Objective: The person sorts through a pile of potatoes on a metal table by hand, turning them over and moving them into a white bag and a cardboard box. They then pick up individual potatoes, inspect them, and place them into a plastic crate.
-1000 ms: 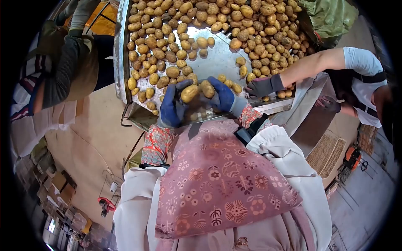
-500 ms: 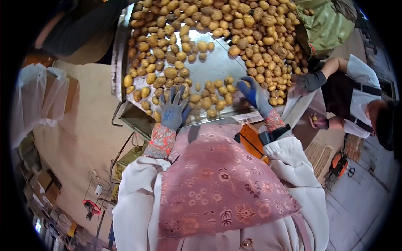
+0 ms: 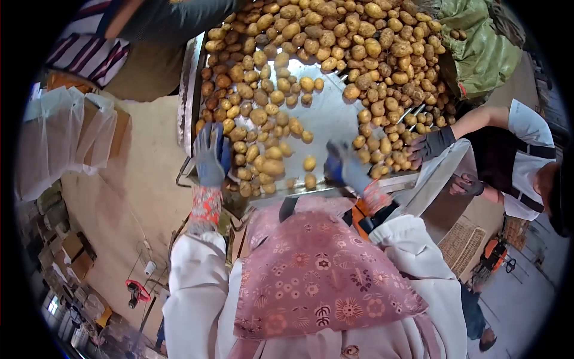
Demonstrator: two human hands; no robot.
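Observation:
Many potatoes lie spread over a metal table, with the thickest heap at the back and right. My left hand, in a grey and blue glove, lies at the table's left edge, fingers pointing away from me, beside the nearest potatoes. Its fingers are stretched and hold nothing that I can see. My right hand, gloved alike, is over the front of the table, right of a few loose potatoes. Motion blurs it, and its fingers and anything in them cannot be made out.
At the right, a co-worker's gloved hand touches the potatoes near a pale sheet. A green sack lies at the back right. Another person's sleeve reaches in at the back left. Boxes under clear plastic stand left.
My left hand has moved left to the table's edge; potatoes now lie where it was. My right hand has shifted left and blurred. The co-worker's lower hand has drawn closer to the sheet.

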